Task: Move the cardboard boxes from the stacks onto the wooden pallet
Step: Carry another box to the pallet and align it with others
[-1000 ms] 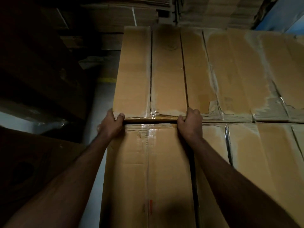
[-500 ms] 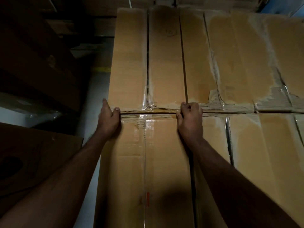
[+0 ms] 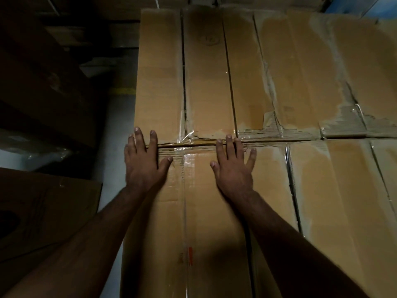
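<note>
Stacked cardboard boxes [image 3: 206,211] bear two flat hands: left [image 3: 142,166], right [image 3: 233,168].

A pale grey floor [image 3: 117,151] shows only as a narrow strip down the left of the stack of cardboard boxes [image 3: 214,211], which seems to stand on it, though its foot is out of sight. A yellow line [image 3: 123,90] crosses the floor farther back, touching the stack's left edge. On the near left a dark flattened carton [image 3: 43,211] covers the floor. Clear plastic wrap [image 3: 38,151] lies just beyond it, in deep shadow.
</note>
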{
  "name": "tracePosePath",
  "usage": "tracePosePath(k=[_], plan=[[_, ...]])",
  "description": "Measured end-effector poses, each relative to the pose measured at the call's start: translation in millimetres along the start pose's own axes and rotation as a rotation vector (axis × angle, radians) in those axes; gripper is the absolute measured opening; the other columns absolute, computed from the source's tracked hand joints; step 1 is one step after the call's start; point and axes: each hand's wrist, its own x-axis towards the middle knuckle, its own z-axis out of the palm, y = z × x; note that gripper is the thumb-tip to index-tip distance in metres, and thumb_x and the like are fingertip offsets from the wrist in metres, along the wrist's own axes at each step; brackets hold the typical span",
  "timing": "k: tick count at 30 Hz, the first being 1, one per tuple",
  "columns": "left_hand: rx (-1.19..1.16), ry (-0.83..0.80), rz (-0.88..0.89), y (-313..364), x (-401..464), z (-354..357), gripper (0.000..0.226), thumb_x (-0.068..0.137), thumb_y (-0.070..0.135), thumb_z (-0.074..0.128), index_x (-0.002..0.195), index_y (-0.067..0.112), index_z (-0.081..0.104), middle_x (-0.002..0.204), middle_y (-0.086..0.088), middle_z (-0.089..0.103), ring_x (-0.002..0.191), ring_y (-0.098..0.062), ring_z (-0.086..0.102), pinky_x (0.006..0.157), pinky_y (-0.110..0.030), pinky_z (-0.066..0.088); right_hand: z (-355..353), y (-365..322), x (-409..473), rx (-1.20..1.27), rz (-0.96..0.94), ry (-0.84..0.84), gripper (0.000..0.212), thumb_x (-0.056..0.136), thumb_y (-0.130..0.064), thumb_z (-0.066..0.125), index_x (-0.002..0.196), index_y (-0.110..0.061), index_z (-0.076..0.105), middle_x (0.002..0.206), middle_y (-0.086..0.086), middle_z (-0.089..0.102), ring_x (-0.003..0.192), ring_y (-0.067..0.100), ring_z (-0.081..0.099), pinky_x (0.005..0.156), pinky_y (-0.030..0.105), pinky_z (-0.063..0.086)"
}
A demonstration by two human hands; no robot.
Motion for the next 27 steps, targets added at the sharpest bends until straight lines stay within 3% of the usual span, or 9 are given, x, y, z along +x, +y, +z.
tracePosePath(k=[5,8,10,13,15,20,24,27], plan=[[0.054,0.015,-0.016,4.8,-0.6,8.4,0.084,0.097,0.063,0.039,0.16,0.015,0.011,0.164,-0.027,-0.001,0.151,-0.046,0.003,0.12,-0.057,0.007,6.7,-3.3,-0.8,-0.011,0.022,-0.033,0.064,0.104,-0.047,0.022,0.155,-0.024,-0.01,0.165,0.008,-0.013,0.152,0.029,-0.01,0.117,0.064,-0.001],[0.044,-0.001,-0.01,4.0,2.3,10.1,0.081,0.098,0.063,0.03,0.16,0.016,0.008,0.165,-0.025,-0.005,0.151,-0.046,-0.002,0.12,-0.058,0.003,1.4,1.1,4.3,-0.021,-0.01,-0.111,0.064,0.104,-0.049,0.015,0.15,-0.025,-0.022,0.163,0.008,-0.022,0.151,0.029,-0.018,0.117,0.063,-0.006],[0.051,-0.053,-0.035,2.4,2.3,7.0,0.085,0.093,0.065,0.02,0.16,0.016,0.004,0.165,-0.024,-0.009,0.151,-0.045,-0.007,0.12,-0.06,0.0,-3.4,6.0,2.1,0.02,-0.058,-0.177,0.066,0.103,-0.052,0.013,0.152,-0.024,-0.02,0.162,0.009,-0.026,0.149,0.029,-0.023,0.117,0.063,-0.008],[-0.012,-0.059,-0.075,20.9,-12.2,0.6,0.088,0.09,0.064,0.017,0.16,0.012,0.002,0.164,-0.025,-0.011,0.151,-0.042,-0.011,0.12,-0.062,-0.005,-7.8,19.8,-20.0,0.06,-0.116,-0.121,0.07,0.102,-0.052,0.021,0.155,-0.022,-0.015,0.162,0.01,-0.025,0.149,0.029,-0.023,0.119,0.06,-0.003],[-0.095,-0.029,-0.028,49.2,-41.3,0.6,0.084,0.094,0.059,0.019,0.159,0.01,0.0,0.164,-0.024,-0.012,0.152,-0.041,-0.012,0.118,-0.06,-0.009,-10.2,25.9,-50.9,0.076,-0.094,-0.1,0.073,0.102,-0.052,0.025,0.156,-0.023,-0.015,0.161,0.008,-0.028,0.149,0.028,-0.025,0.119,0.058,-0.009],[-0.209,-0.196,0.141,134.8,-139.9,16.5,0.079,0.097,0.059,0.015,0.156,0.02,-0.021,0.154,-0.01,-0.043,0.146,-0.03,-0.036,0.114,-0.049,-0.026,-13.4,53.8,-133.9,0.04,-0.057,-0.162,0.074,0.102,-0.056,0.025,0.155,-0.026,-0.017,0.16,0.005,-0.033,0.147,0.026,-0.03,0.118,0.059,-0.012],[-0.215,-0.238,0.145,169.2,-186.1,9.5,0.08,0.092,0.061,0.008,0.156,0.018,-0.014,0.156,-0.01,-0.036,0.147,-0.029,-0.03,0.117,-0.052,-0.018,-37.9,74.9,-172.6,0.039,-0.041,-0.154,0.076,0.1,-0.061,0.025,0.154,-0.027,-0.016,0.161,0.005,-0.029,0.148,0.026,-0.028,0.118,0.057,-0.011],[-0.212,-0.194,0.161,187.3,-214.1,-21.4,0.078,0.097,0.054,0.022,0.158,0.011,-0.001,0.162,-0.015,-0.02,0.152,-0.033,-0.014,0.121,-0.056,-0.004,-76.9,87.9,-196.2,0.084,-0.067,-0.138,0.078,0.099,-0.058,0.031,0.157,-0.025,-0.009,0.163,0.009,-0.023,0.151,0.028,-0.019,0.12,0.057,-0.006]])
